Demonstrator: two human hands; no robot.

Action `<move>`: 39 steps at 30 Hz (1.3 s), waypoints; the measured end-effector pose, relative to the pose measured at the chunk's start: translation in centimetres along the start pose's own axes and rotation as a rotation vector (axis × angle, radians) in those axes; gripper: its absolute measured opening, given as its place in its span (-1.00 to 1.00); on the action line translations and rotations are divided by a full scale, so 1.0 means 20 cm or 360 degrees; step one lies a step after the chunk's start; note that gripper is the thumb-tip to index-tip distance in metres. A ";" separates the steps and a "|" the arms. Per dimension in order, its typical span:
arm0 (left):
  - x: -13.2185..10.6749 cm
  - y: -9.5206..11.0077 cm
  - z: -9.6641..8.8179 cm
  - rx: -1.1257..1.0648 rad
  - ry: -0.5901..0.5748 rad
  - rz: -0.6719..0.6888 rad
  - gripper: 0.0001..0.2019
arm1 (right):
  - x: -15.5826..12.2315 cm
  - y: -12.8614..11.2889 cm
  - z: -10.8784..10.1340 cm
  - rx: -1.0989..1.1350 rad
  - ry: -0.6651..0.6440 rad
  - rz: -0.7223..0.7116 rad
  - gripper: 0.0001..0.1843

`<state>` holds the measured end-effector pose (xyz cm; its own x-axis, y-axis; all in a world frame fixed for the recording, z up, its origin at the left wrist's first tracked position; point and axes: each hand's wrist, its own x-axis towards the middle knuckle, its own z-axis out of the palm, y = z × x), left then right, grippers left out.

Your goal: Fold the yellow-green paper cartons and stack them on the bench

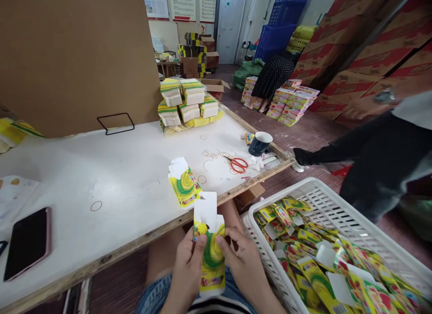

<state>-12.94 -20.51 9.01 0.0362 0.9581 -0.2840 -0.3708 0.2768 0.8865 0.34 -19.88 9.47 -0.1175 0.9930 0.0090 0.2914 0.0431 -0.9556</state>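
Between my two hands is a small yellow and green carton [213, 260] with its white top flaps up, held just off the table's front edge. My left hand [191, 260] grips its left side, thumb on the printed front. The right side is pinched by my right hand [241, 253], with the thumb pressing near the upper edge. A small stack of similar flat cartons [185, 183] lies on the white table just beyond. To my right, a white plastic basket [313, 184] holds many such cartons in a loose heap.
Red-handled scissors [239, 165], a dark mug [259, 144] and rubber bands sit at the table's right. Bundled carton stacks [191, 102] stand at the back, a phone [29, 242] at left. One person [378, 152] is beside the basket; another [275, 75] bends over boxes.
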 end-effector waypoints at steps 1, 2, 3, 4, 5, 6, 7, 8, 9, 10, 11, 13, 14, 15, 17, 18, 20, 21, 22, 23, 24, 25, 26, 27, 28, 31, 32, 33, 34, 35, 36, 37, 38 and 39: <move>0.00 -0.01 0.00 0.0118 0.0019 0.0065 -0.58 | 0.00 0.01 0.00 -0.0020 0.0036 0.0011 -0.69; 0.00 -0.01 0.00 0.0226 0.0038 0.0111 -0.55 | 0.01 0.02 -0.01 -0.0024 0.0071 0.0035 -0.68; 0.00 0.00 -0.01 0.0312 0.0039 0.0133 -0.50 | 0.01 0.02 -0.01 -0.0015 0.0099 0.0068 -0.69; -0.01 0.00 -0.01 0.0363 0.0015 0.0127 -0.42 | 0.02 0.03 -0.02 0.0012 0.0123 0.0099 -0.71; -0.01 0.01 -0.02 0.0382 -0.0033 0.0101 -0.35 | 0.02 0.03 -0.03 0.0058 0.0146 0.0112 -0.74; -0.01 0.02 -0.03 0.0385 -0.0092 0.0073 -0.29 | 0.02 0.03 -0.05 0.0118 0.0166 0.0100 -0.76; -0.01 0.04 -0.04 0.0386 -0.0161 0.0051 -0.25 | 0.02 0.02 -0.06 0.0184 0.0174 0.0058 -0.74; -0.01 0.05 -0.05 0.0387 -0.0228 0.0046 -0.24 | 0.02 0.02 -0.07 0.0251 0.0158 0.0005 -0.69; -0.01 0.07 -0.06 0.0385 -0.0294 0.0041 -0.24 | 0.02 0.02 -0.08 0.0310 0.0123 -0.0042 -0.64; -0.01 0.09 -0.07 0.0382 -0.0357 0.0036 -0.25 | 0.01 0.01 -0.10 0.0355 0.0077 -0.0077 -0.59; -0.01 0.10 -0.07 0.0380 -0.0417 0.0032 -0.28 | 0.01 0.01 -0.12 0.0379 0.0015 -0.0093 -0.58; -0.02 0.13 -0.09 0.0351 -0.0543 -0.0013 -0.35 | 0.01 0.00 -0.15 0.0376 -0.0122 -0.0091 -0.59; -0.02 0.14 -0.09 0.0329 -0.0599 -0.0050 -0.40 | 0.01 0.00 -0.17 0.0345 -0.0178 -0.0091 -0.63; -0.02 0.15 -0.09 0.0314 -0.0642 -0.0090 -0.44 | 0.01 -0.01 -0.18 0.0288 -0.0225 -0.0101 -0.70; -0.03 0.14 -0.08 0.0307 -0.0703 -0.0159 -0.53 | 0.02 -0.01 -0.21 0.0129 -0.0282 -0.0142 -0.80; -0.03 0.14 -0.08 0.0302 -0.0723 -0.0178 -0.55 | 0.03 -0.02 -0.21 0.0054 -0.0284 -0.0173 -0.78; -0.03 0.12 -0.07 0.0239 -0.0725 -0.0171 -0.47 | 0.04 -0.02 -0.21 -0.0031 -0.0228 -0.0209 -0.75; -0.03 0.11 -0.06 0.0182 -0.0722 -0.0158 -0.37 | 0.04 -0.02 -0.21 -0.0041 -0.0169 -0.0216 -0.76; -0.03 0.10 -0.06 0.0131 -0.0726 -0.0148 -0.25 | 0.05 -0.01 -0.20 -0.0042 -0.0110 -0.0216 -0.78; -0.02 0.10 -0.05 0.0104 -0.0732 -0.0142 -0.18 | 0.05 0.00 -0.20 -0.0033 -0.0056 -0.0214 -0.77; -0.02 0.09 -0.05 0.0106 -0.0738 -0.0139 -0.17 | 0.05 0.01 -0.20 -0.0022 -0.0025 -0.0219 -0.74; -0.01 0.09 -0.05 0.0138 -0.0740 -0.0138 -0.21 | 0.06 0.01 -0.20 -0.0014 -0.0021 -0.0240 -0.72; -0.01 0.09 -0.05 0.0197 -0.0728 -0.0131 -0.30 | 0.06 0.02 -0.21 -0.0007 -0.0039 -0.0277 -0.71; 0.00 0.08 -0.05 0.0267 -0.0697 -0.0115 -0.40 | 0.06 0.03 -0.22 0.0008 -0.0062 -0.0317 -0.70; 0.01 0.08 -0.05 0.0336 -0.0654 -0.0093 -0.46 | 0.07 0.03 -0.24 0.0025 -0.0089 -0.0348 -0.68; 0.02 0.06 -0.05 0.0499 -0.0558 -0.0043 -0.47 | 0.07 0.01 -0.27 0.0060 -0.0219 -0.0220 -0.65; 0.02 0.05 -0.04 0.0522 -0.0552 -0.0035 -0.46 | 0.06 0.00 -0.27 0.0074 -0.0268 -0.0109 -0.65; 0.02 0.04 -0.03 0.0529 -0.0563 -0.0027 -0.45 | 0.06 0.00 -0.27 0.0069 -0.0301 -0.0002 -0.64; 0.02 0.03 -0.03 0.0523 -0.0585 -0.0018 -0.44 | 0.06 -0.01 -0.26 0.0031 -0.0309 0.0084 -0.63; 0.02 0.03 -0.02 0.0502 -0.0619 -0.0014 -0.43 | 0.06 -0.01 -0.25 -0.0042 -0.0291 0.0135 -0.63; 0.02 0.03 -0.02 0.0466 -0.0654 -0.0016 -0.43 | 0.06 -0.01 -0.24 -0.0147 -0.0267 0.0153 -0.64; 0.02 0.03 -0.02 0.0422 -0.0678 -0.0024 -0.42 | 0.06 -0.01 -0.23 -0.0269 -0.0242 0.0151 -0.66; 0.02 0.03 -0.02 0.0372 -0.0687 -0.0035 -0.41 | 0.06 0.00 -0.22 -0.0381 -0.0223 0.0140 -0.67; 0.02 0.03 -0.02 0.0318 -0.0681 -0.0054 -0.41 | 0.05 0.00 -0.22 -0.0462 -0.0212 0.0127 -0.66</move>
<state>-13.59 -19.98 9.33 0.4399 0.8808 -0.1750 -0.1787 0.2768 0.9442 4.37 -18.32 10.72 -0.2008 0.9723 -0.1193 0.5608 0.0142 -0.8278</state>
